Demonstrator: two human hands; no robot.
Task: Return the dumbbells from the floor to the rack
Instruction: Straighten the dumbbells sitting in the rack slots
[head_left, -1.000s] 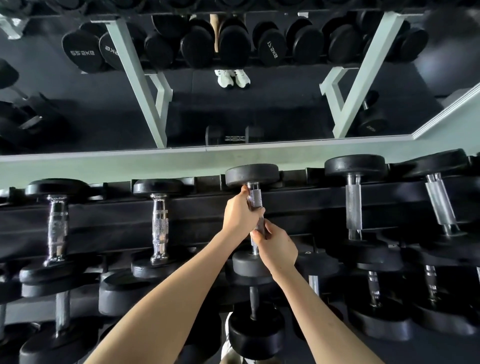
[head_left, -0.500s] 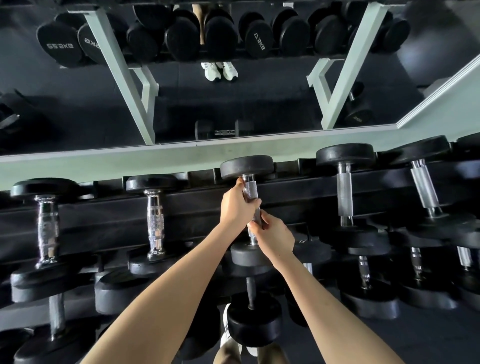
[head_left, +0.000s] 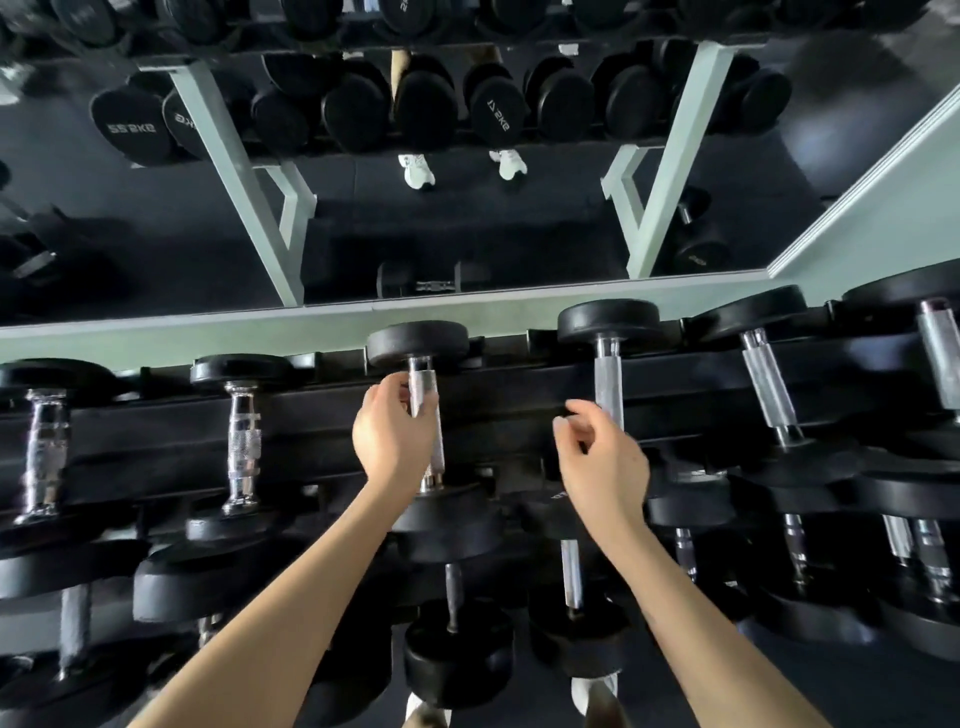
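Note:
A black dumbbell (head_left: 422, 384) with a knurled steel handle lies across the top tier of the rack (head_left: 519, 395), its far head against the back rail. My left hand (head_left: 395, 441) curls around the upper part of its handle, thumb and fingers lightly on the steel. To the right, my right hand (head_left: 602, 462) hovers off that handle with its fingers apart, holding nothing, in front of the neighbouring dumbbell (head_left: 608, 379). In the mirror behind the rack, one more dumbbell (head_left: 434, 285) lies on the dark floor.
Several dumbbells fill the top tier on both sides and the lower tiers (head_left: 457, 654) below my arms. The mirror (head_left: 467, 218) shows the rack's pale green legs and white shoes. My own shoes (head_left: 597, 691) stand on the black floor under the rack.
My right hand has let go of the handle and moved to the right. My left hand has loosened and slid to the upper handle. The view has shifted closer to the rack.

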